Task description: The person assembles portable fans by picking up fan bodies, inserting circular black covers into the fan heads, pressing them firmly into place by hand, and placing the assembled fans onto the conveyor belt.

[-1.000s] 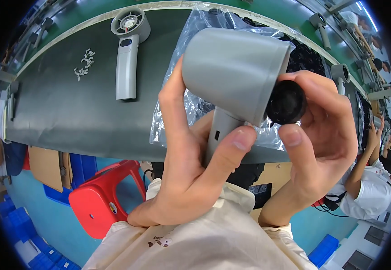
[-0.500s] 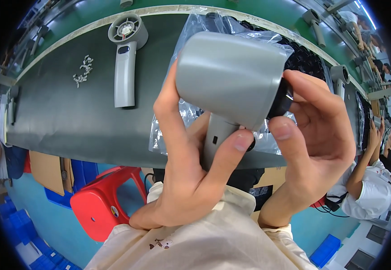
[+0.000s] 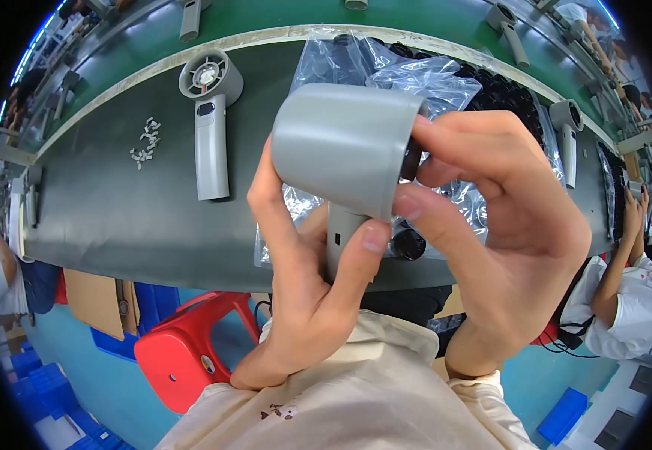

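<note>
Grey handheld fan [image 3: 341, 150] was clamped in the left fingers [image 3: 367, 251], seemingly steadied so the right fingers [image 3: 465, 139], pinched on a black part [image 3: 411, 161], could reach its rimmed end.

Smooth satin-grey fan housing [image 3: 341, 146], glossy clear plastic bag [image 3: 423, 79]

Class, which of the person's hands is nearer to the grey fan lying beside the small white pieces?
Left. The left hand is to the right of the lying fan, around the held fan; the right hand is farther right, at the held fan's rim.
</note>
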`<state>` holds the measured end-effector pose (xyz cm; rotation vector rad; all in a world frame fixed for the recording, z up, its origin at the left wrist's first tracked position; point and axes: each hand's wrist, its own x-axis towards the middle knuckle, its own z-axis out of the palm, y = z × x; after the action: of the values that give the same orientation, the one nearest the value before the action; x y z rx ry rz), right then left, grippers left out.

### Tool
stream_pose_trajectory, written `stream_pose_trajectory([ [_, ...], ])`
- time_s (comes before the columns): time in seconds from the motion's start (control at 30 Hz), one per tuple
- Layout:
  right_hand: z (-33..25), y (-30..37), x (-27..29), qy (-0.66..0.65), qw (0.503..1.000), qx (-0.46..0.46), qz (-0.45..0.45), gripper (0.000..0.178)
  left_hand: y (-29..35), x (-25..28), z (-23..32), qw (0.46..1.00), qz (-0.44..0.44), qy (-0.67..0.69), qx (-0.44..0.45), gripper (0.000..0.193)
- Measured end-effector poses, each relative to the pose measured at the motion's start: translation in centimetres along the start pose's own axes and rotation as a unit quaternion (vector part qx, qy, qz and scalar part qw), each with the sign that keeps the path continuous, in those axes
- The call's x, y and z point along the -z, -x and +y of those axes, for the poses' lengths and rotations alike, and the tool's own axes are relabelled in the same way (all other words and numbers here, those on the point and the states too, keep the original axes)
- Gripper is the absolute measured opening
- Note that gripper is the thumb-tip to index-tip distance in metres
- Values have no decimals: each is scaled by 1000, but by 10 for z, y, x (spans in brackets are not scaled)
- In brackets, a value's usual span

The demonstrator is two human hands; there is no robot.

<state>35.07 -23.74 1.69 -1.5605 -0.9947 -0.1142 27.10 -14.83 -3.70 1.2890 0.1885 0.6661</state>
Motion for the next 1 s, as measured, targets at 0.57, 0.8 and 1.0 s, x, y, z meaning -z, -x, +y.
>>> stream_pose_trajectory([
  [0.57, 13, -5, 8, -26, 999, -33, 29, 33, -10, 1, -6, 999, -26, 44, 6, 74],
  [0.8, 31, 6, -22, -132, 979, -75, 137, 63, -6, 4, -2, 969, -86, 206, 107, 68],
  [1.0, 9, 22, -7, -309, 934, -109, 140, 60, -8, 10, 14, 988, -151, 17, 42, 74],
])
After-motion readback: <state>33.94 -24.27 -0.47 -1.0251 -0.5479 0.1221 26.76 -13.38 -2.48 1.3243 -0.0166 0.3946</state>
